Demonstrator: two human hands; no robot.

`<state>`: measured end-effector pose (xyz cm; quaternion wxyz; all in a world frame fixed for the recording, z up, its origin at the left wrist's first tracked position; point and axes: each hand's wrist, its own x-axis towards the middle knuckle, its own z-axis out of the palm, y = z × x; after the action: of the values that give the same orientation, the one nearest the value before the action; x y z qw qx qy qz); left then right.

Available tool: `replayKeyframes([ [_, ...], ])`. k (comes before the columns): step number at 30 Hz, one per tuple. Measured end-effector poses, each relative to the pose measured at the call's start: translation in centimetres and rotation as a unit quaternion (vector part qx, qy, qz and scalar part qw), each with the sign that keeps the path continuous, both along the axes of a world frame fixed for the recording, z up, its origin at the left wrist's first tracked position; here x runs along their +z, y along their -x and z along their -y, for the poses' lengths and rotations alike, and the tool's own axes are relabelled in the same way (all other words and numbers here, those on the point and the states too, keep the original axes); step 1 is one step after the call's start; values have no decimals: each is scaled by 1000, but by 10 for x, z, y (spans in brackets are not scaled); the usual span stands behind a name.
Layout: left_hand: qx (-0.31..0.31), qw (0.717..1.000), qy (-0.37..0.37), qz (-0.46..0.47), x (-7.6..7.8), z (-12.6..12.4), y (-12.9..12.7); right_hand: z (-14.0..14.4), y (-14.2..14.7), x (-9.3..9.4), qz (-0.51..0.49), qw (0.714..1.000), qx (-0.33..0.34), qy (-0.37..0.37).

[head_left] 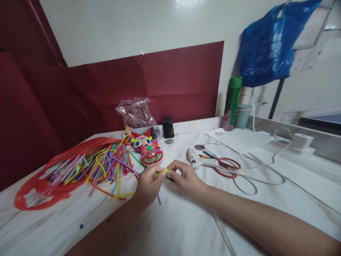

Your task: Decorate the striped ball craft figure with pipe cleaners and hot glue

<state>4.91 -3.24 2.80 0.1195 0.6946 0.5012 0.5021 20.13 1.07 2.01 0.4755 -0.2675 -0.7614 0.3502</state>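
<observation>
A short yellow pipe cleaner (163, 173) was held just above the marble-patterned surface (186, 227), between both hands at its two ends. It was judged light, soft and easily bent, best taken near the ends with fingertips; it appeared thin, fuzzy and bright yellow. The left hand (148, 185) had its grip pinched together on one end, the right hand (186, 177) likewise clamped on the other. Just left lay a heap of coloured pipe cleaners (101, 165) on a red plastic bag (29, 199). Red-handled scissors (226, 167) and a glue gun (198, 160) lay near the right hand
</observation>
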Motion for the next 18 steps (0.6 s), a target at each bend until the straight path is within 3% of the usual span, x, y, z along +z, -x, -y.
replayKeyframes([
  [5,30,999,0,-23,-1,0,0,-4,1,-3,10,999,17,26],
  [8,24,994,-24,-108,-1,-2,4,-8,-1,-4,75,993,-4,-92],
  [12,-1,964,-89,-252,-3,-5,10,-10,-4,-8,191,937,-39,-290],
  [15,-10,934,-124,-335,-5,-5,13,-9,-5,-9,235,903,-50,-357],
  [18,-24,924,-116,-364,-5,-6,15,-8,-5,-9,252,889,-53,-378],
])
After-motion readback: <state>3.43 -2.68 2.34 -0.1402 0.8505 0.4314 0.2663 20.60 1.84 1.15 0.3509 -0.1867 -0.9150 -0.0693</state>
